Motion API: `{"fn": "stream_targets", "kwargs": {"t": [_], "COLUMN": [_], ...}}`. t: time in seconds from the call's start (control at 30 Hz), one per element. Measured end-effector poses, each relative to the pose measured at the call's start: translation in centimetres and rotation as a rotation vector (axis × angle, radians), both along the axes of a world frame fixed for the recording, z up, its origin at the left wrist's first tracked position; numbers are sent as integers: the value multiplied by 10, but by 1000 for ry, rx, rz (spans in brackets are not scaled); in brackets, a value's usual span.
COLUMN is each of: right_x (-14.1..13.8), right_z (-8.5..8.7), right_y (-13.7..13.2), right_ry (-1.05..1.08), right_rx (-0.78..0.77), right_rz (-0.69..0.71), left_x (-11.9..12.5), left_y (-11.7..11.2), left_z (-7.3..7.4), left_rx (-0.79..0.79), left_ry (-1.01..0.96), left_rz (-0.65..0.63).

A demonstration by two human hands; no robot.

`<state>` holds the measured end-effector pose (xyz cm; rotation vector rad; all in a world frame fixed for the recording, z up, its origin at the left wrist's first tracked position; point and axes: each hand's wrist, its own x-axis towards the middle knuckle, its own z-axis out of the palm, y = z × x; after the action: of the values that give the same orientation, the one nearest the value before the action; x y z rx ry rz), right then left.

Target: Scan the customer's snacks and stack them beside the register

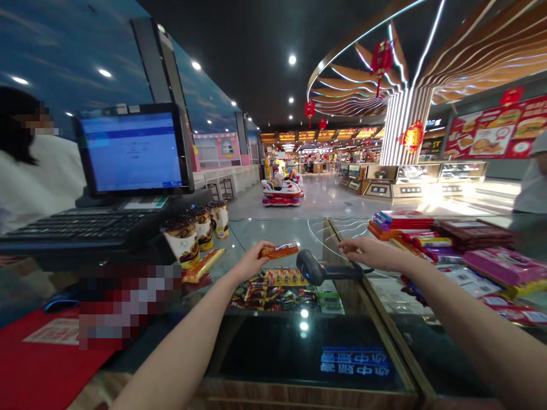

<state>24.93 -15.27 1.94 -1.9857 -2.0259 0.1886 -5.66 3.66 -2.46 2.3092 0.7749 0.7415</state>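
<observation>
My left hand [252,261] holds a small snack bar in an orange-brown wrapper [280,250] over the glass counter. Its fingers close on the bar's left end. Just right of the bar, a black barcode scanner [314,267] lies on the glass, head to the left and handle to the right. Above the handle hovers my right hand [367,252], fingers reaching left and nothing visible in them. Whether its lower fingers touch the handle I cannot tell. Left of my left hand lies another snack in a yellow-orange wrapper [205,265], beside several lidded cups [183,242].
A monitor [132,151] and keyboard [81,228] stand on the left, with a mouse [62,300] below. Stacked packaged sweets [461,250] cover the counter's right side. Beneath the glass lie small colourful packets [273,293]. A person in white [47,171] is at far left, another at far right.
</observation>
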Motion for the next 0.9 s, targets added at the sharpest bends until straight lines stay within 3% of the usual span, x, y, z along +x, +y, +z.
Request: {"fn": "stream_targets", "kwargs": {"t": [0.17,0.37,0.7,0.9], "right_x": [-22,-26,-49,-41], "right_z": [-5,-31,-40,-40], "right_y": [-1,-4,0,3], "right_ry": [138,29,-250,-180], "right_rx": [-82,54,185,240], "right_rz": [140,187,198,118], "left_x": [-3,-2,-1,3], "left_y": [7,13,13,8], "left_z": [-3,-7,-8,-7], "left_rx": [-33,-38,-5,-18], "left_ry": [-47,-52,-30,-45], "left_rz": [-32,-22,-35,-10]}}
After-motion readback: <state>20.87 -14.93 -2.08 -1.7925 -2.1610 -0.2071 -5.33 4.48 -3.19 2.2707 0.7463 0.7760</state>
